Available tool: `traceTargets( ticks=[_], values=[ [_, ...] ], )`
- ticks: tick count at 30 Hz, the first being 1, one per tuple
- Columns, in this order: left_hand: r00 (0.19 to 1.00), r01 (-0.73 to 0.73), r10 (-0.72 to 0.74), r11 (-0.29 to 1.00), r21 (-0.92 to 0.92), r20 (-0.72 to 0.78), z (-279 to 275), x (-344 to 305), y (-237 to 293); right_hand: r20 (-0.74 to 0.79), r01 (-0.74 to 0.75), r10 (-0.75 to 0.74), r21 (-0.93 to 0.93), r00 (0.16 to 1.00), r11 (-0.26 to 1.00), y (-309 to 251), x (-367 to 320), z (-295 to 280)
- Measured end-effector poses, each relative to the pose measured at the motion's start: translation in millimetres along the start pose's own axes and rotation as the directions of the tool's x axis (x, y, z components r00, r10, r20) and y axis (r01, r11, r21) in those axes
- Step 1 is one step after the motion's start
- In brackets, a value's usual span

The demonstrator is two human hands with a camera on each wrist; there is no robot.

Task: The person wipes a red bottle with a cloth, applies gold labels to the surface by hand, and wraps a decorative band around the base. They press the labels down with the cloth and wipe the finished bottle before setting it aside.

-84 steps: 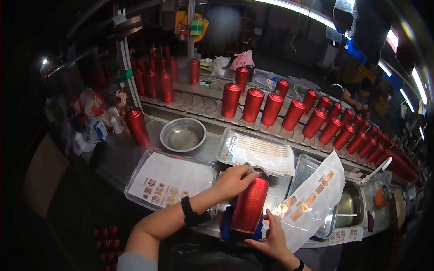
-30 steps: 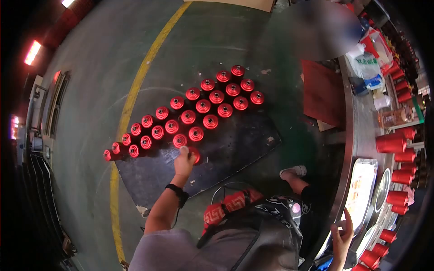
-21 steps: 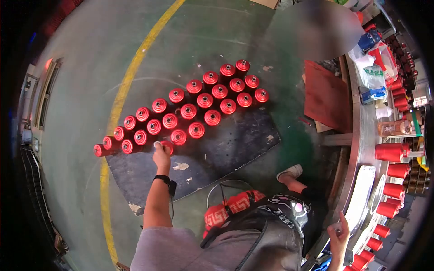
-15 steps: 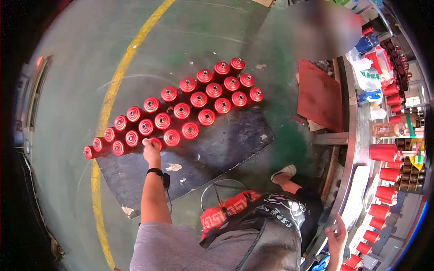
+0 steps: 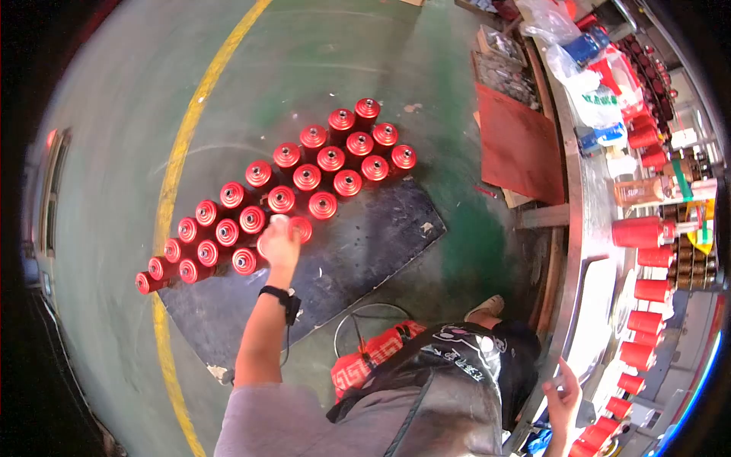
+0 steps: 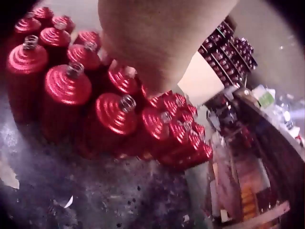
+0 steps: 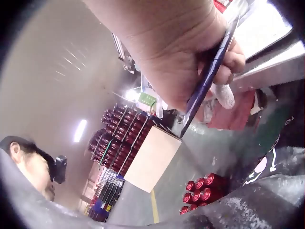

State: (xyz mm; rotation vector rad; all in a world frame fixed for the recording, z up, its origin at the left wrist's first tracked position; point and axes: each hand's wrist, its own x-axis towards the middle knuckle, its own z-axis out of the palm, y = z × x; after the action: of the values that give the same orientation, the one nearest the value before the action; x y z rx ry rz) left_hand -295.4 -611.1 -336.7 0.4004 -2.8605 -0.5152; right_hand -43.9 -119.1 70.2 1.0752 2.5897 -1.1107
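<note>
On the floor mat, my left hand is among the red bottles, overlapping the front row in the head view. Its thumb wears a white cover. In the left wrist view my left hand hides part of the bottles, and its fingertips are out of sight. The bottle at the front row's left end stands apart from the hand. My right hand is raised beside the bench, index finger extended. In the right wrist view, a thin dark strip runs across its palm, with curled fingers behind it.
A black mat lies under part of the bottle group. At right, the metal bench carries plastic bags and more red bottles. A reddish board leans by the bench, and a red patterned bag lies near my legs.
My left hand carried a red bottle leftward and set it at the front row's end. It has since come off that bottle and moved right. My right hand stays raised by the bench.
</note>
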Motion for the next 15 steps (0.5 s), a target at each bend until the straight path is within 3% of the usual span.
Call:
traceTargets(
  ticks=[2, 3, 5, 9, 11, 13, 15],
  values=[
    [0.974, -0.002, -0.021, 0.995, 0.097, 0.227, 31, 0, 13, -0.028, -0.019, 0.02, 0.032, 0.999, 0.999, 2, -6, -2],
    [0.9, 0.185, -0.185, 0.982, 0.038, 0.395, 39, 3, 16, -0.058, -0.04, 0.043, 0.039, 0.997, 0.998, 7, -12, -5],
    [0.875, 0.262, -0.223, 0.964, -0.034, 0.43, 81, 7, -14, -0.112, -0.079, 0.084, 0.054, 0.99, 0.995, 17, -20, -10],
    [0.959, 0.112, -0.099, 0.993, -0.033, 0.265, 68, 3, -8, -0.153, -0.125, 0.148, 0.154, 0.977, 0.98, 43, -35, -21],
    [0.943, 0.159, -0.144, 0.987, -0.023, 0.3, 72, 6, -12, -0.181, -0.077, 0.109, 0.175, 0.977, 0.982, 68, -39, -19],
    [0.964, 0.071, -0.065, 0.997, -0.014, 0.258, 70, 3, -10, -0.21, -0.076, 0.115, 0.184, 0.971, 0.98, 72, -42, -18],
    [0.961, 0.137, -0.119, 0.989, -0.053, 0.249, 69, 2, -8, -0.173, -0.099, 0.137, 0.212, 0.975, 0.972, 73, -43, -18]
  ],
)
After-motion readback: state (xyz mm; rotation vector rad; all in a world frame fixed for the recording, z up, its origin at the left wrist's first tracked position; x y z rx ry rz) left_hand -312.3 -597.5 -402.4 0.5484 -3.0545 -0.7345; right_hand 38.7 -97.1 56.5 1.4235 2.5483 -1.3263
